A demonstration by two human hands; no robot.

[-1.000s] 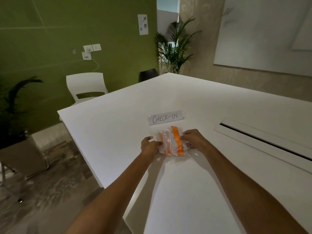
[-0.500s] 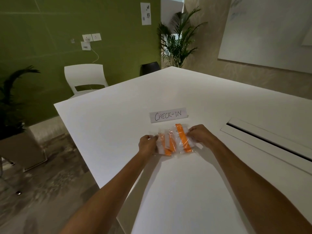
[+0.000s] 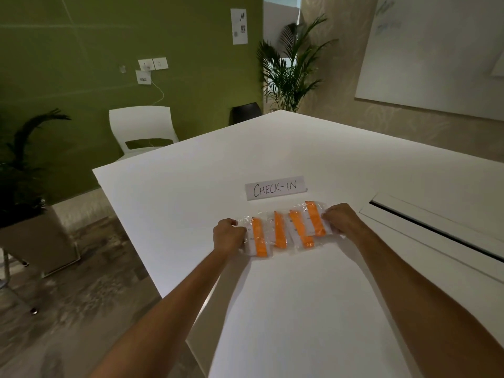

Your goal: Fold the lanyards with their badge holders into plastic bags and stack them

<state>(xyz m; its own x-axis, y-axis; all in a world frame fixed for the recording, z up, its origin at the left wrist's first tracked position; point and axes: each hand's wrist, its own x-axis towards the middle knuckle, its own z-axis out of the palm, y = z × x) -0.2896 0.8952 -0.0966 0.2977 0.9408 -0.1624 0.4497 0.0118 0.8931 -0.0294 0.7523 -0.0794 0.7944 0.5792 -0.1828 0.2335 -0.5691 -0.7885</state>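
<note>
Head view: left grip [image 3: 228, 236] and right grip [image 3: 341, 220], fingers curled, pinch the outer ends of a row of bagged orange lanyards [image 3: 283, 230] lying between them on the white tabletop [image 3: 300, 309], just below a CHECK-IN label [image 3: 275, 187].

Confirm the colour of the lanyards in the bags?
Orange lanyards, clearest in the head view.

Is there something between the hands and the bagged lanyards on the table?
Nothing visible. The left hand grips the left end of the row of bagged lanyards, and the right hand grips the right end. Both already touch the bags on the white table.
</note>
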